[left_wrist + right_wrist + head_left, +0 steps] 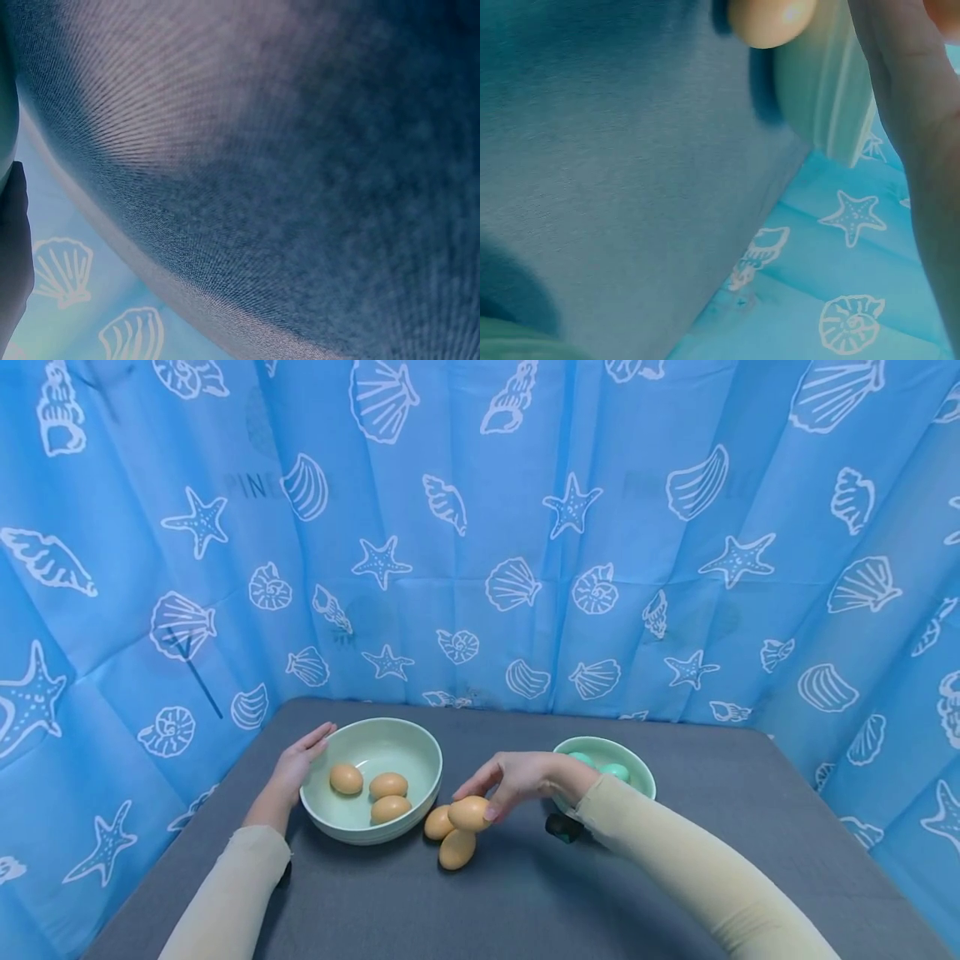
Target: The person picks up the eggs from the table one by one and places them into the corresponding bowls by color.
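My right hand (521,777) pinches a brown egg (469,814) between thumb and fingers, over two more brown eggs on the table, one by the bowl (438,825) and one nearer me (457,852). These lie beside the right wall of a large pale green bowl (411,750). Inside that bowl sit three brown eggs (388,785). At its left rim, my left hand (294,770) rests with extended fingers against the outside. In the right wrist view the right hand (922,97) passes close to the bowl wall (821,90) and a brown egg (771,19).
A smaller pale green bowl (642,770) stands to the right, holding green eggs (617,772), partly hidden behind my right wrist. A black wrist device (562,828) shows below that wrist. The dark grey table (525,910) ends at a blue seashell curtain (480,543).
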Motion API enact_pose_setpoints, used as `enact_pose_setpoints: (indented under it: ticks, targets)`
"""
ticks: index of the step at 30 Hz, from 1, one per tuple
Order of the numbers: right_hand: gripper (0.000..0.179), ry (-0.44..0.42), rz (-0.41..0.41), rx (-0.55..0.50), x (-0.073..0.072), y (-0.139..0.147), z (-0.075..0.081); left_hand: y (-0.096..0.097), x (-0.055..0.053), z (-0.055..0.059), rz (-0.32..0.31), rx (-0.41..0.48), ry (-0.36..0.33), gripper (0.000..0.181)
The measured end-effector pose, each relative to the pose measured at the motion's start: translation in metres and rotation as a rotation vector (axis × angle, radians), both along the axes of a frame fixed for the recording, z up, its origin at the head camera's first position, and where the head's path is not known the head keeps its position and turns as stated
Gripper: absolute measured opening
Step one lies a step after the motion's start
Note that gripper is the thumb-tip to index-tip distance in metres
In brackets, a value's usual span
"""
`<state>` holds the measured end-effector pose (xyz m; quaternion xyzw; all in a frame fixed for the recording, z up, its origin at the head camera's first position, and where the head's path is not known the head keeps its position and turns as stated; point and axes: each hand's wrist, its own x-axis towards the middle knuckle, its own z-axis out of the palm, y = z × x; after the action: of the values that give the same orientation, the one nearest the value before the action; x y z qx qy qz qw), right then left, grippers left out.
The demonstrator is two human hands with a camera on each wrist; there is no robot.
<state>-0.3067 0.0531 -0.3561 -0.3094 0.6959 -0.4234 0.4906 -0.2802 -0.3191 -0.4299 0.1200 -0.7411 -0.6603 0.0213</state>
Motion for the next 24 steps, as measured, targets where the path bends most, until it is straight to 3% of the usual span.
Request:
enact_pose_setpoints:
  ticks: [12,24]
  targets:
    - [0.049,-0.019,-0.01,-0.073,-0.006,-0.025,0.011,0.002,0.002,0.002,0.003,0.027,0.008,0.049]
    - [0.051,-0.026,-0.05,-0.074,-0.011,-0.044,0.017,0.002,0.002,0.002,0.008,0.023,0.014,0.05]
